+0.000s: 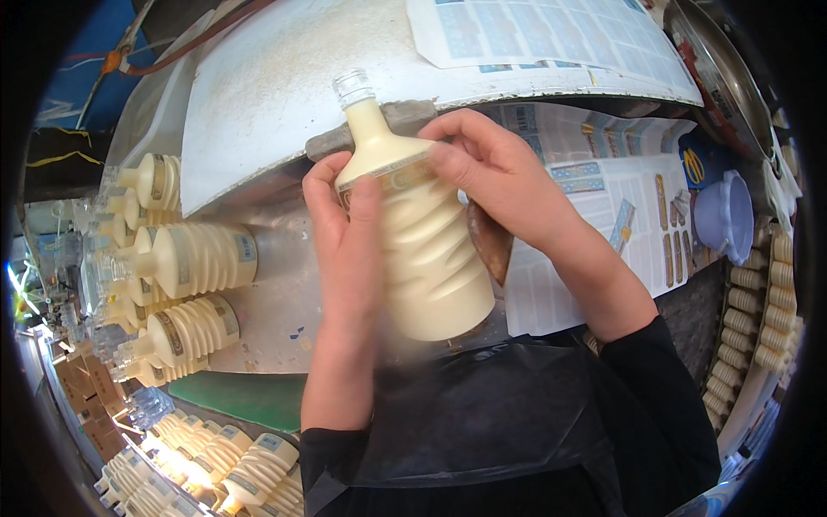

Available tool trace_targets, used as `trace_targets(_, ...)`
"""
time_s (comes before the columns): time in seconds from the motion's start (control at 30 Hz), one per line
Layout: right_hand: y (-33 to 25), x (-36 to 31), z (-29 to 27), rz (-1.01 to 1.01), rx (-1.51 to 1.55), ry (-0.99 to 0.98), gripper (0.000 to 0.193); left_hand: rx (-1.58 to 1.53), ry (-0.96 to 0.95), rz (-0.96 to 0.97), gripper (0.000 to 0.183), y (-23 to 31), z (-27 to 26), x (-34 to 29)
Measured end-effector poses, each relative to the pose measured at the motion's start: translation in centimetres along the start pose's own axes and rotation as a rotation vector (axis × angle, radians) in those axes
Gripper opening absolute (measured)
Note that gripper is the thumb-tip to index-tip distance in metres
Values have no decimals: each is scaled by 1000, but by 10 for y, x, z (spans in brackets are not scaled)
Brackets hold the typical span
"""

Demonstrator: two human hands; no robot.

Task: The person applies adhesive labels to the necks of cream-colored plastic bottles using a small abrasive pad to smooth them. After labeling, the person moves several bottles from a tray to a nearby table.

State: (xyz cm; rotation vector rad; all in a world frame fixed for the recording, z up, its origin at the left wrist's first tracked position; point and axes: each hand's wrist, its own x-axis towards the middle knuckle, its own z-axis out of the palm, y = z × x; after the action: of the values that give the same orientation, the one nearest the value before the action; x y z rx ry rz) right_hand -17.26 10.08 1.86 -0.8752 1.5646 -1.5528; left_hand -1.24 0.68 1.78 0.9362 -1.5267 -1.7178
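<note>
A cream-coloured bottle (431,258) with spiral ridges and a clear threaded neck lies in front of me, its neck pointing away. A narrow printed label strip (401,172) runs across its shoulder. My left hand (345,215) grips the left side of the shoulder, thumb over the strip's left end. Around the right side my right hand (504,177) is closed, thumb pressing near the strip's right end. Behind the neck a grey block (409,115) sits against the bottle. A brown pointed flat piece (491,244) shows between the bottle and my right forearm.
Similar bottles (207,258) lie stacked at the left, with more (258,465) at lower left and lower right. Label sheets (568,250) cover the right side. Beyond them stands a lavender bucket (724,217). A raised white board (284,86) spans the back.
</note>
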Motion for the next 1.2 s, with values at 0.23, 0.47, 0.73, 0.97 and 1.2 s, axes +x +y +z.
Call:
trace_targets(0.23,0,2,5,44,-124,18,38,36,18,-29,47,1,2,1)
trace_targets(0.47,-3,1,5,64,-129,12,39,91,24,-10,48,-3,-1,2)
trace_targets(0.73,-4,2,0,91,-63,-59,30,86,35,-18,47,0,3,0)
trace_targets(0.97,1,1,-4,30,49,-109,29,61,44,14,34,2,7,-1)
trace_targets(1.2,-5,1,-1,100,-102,-101,28,36,31,-3,40,-2,5,0)
